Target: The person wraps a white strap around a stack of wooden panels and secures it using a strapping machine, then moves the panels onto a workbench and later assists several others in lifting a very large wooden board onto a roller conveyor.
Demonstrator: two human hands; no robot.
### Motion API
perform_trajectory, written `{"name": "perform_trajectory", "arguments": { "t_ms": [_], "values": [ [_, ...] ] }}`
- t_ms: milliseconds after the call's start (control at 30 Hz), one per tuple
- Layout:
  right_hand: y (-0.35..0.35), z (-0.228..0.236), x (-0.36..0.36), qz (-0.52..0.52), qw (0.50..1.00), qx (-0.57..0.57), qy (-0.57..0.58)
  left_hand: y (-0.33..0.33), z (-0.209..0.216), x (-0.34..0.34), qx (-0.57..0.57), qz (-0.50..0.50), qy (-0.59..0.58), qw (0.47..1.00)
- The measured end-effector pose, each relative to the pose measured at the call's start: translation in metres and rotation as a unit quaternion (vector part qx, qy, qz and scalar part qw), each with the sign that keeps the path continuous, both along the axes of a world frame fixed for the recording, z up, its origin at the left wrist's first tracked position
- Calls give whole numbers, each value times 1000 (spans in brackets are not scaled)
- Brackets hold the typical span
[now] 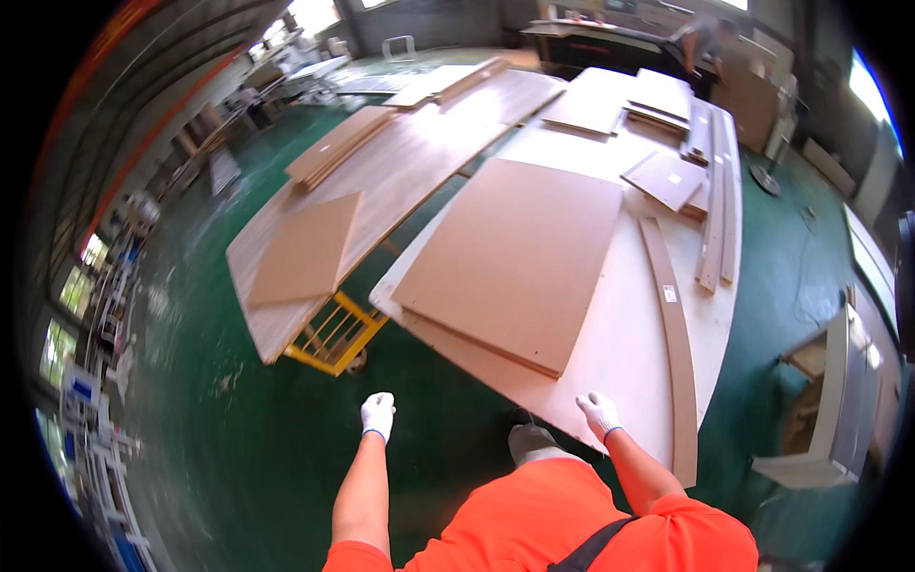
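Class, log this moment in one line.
left hand: over green floor | right hand: by edge of white board | large brown panel: atop white board

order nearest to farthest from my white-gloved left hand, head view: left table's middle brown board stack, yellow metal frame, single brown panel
1. Yellow metal frame, under the wood-grain left table
2. Single brown panel, on its near end
3. Brown board stack, farther along

Green floor (200, 381), windows (76, 291) far left, a grey-sided cabinet-like unit (851, 405) at right, a blurred co-worker (707, 43) beyond.
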State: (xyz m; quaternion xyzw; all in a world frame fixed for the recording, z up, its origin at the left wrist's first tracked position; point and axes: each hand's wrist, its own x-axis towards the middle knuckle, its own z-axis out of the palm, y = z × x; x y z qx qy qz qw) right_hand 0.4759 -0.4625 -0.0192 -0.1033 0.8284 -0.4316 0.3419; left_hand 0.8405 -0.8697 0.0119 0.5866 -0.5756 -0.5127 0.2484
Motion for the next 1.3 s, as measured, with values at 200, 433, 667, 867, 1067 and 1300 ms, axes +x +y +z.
{"name": "perform_trajectory", "arguments": {
  "t_ms": [200, 433, 667, 867, 1067, 1300],
  "values": [
    [-78, 2, -22, -98, 994, 26, 43, -122, -7, -121, -169, -158, -211, 950],
    [-122, 4, -13, -159, 986, 49, 0, -250, -6, -224, -160, -212, -332, 905],
    [-156, 14, -12, -313, 949, 29, -18, -320, -73, -254, 7, -284, -182, 941],
    [-175, 26, -2, -301, 947, 107, -14, -328, -58, -255, 32, -331, -153, 930],
    [-216, 22, 43, -352, 928, 121, -6, -368, -64, -239, 20, -299, -147, 943],
    [-188, 32, 73, -377, 924, 46, -46, -320, -51, -183, 3, -307, -160, 938]
  ]
}}
